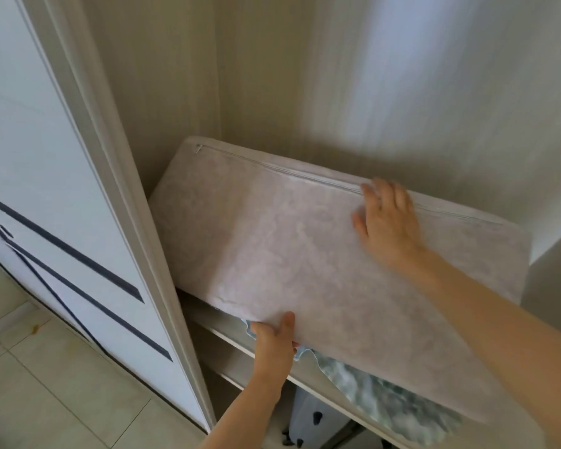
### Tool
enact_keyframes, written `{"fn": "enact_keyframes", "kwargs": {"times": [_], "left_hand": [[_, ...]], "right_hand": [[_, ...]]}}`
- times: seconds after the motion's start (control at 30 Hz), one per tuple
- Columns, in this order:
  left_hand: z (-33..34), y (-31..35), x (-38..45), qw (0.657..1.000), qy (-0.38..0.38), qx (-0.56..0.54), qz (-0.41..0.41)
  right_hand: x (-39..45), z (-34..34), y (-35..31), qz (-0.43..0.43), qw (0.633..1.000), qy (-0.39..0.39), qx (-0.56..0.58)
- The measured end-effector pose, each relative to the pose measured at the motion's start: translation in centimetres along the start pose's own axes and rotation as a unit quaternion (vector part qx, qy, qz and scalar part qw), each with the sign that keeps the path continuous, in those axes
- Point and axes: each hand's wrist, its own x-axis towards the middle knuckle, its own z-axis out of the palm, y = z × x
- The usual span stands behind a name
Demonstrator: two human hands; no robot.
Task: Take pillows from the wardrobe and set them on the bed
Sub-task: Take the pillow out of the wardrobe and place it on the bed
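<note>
A large pale pink-grey pillow [272,247] with a zip along its far edge lies tilted on a wardrobe shelf [227,338], its near edge hanging out over the shelf front. My left hand [274,343] grips that near lower edge from beneath, thumb on top. My right hand [387,222] lies on the pillow's top near the zip, fingers curled over the far edge. Under the pillow a second, blue-green and white patterned one [386,400] with a frilled edge shows partly.
The white sliding wardrobe door [62,189] with dark diagonal stripes stands at the left, its frame close to the pillow's left corner. Beige wardrobe walls [337,76] enclose the shelf. Below the shelf a pale object with dark wheels [314,422] stands. Tiled floor [46,384] lies lower left.
</note>
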Motion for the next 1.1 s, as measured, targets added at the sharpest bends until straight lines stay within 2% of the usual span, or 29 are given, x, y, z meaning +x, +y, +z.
{"fn": "enact_keyframes", "kwargs": {"times": [0.17,0.3,0.4,0.53,0.7,0.87,1.1], "left_hand": [[-0.4,0.1,0.9,0.999,0.017,-0.033,-0.032],[-0.3,0.7,-0.4,0.995,-0.016,-0.096,-0.031],[0.5,0.7,-1.9,0.994,-0.016,-0.095,0.048],[1.0,2.3,-3.3,0.979,0.01,-0.101,0.177],[0.7,4.9,-4.4,0.964,-0.037,-0.089,0.248],[0.8,7.4,-6.4,0.943,-0.045,-0.059,0.325],[0.5,9.7,-11.1,0.885,0.029,0.008,0.465]], "right_hand": [[3.5,0.6,2.1,0.064,0.996,-0.062,-0.028],[3.5,0.6,2.1,0.083,0.994,-0.071,-0.017],[3.1,0.3,2.0,0.108,0.992,-0.063,-0.001],[1.6,-0.8,3.1,0.199,0.977,-0.072,0.031],[-1.5,-2.9,4.9,0.299,0.952,-0.007,0.067],[-4.9,-5.1,5.7,0.371,0.915,0.059,0.144],[-9.5,-6.1,4.6,0.438,0.833,0.129,0.312]]}}
